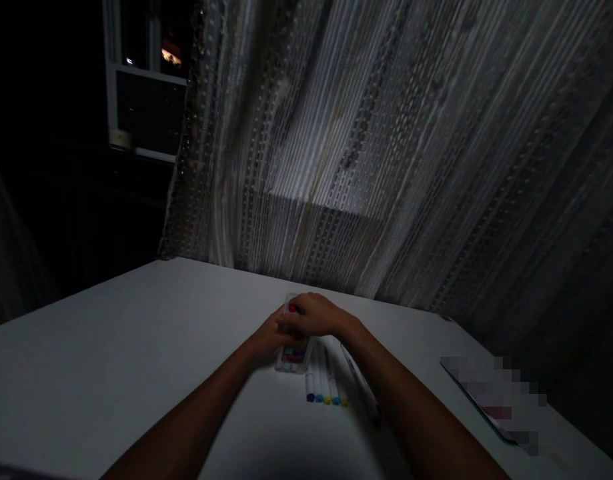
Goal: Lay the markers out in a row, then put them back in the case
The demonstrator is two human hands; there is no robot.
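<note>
Both hands meet over a clear plastic marker case [293,359] lying on a white table [136,360]. My left hand [267,340] grips the case's left side, fingers curled. My right hand [313,315] lies across its far end, fingers closed around a red-capped marker [291,308]. Several white markers [326,390] with purple, blue and yellow caps lie side by side just right of the case. A longer white pen [360,383] lies beside my right forearm. The light is dim.
A lace curtain [386,147] hangs right behind the table's far edge. A dark window [146,87] shows at the upper left. A flat blurred object [493,397] lies near the table's right edge.
</note>
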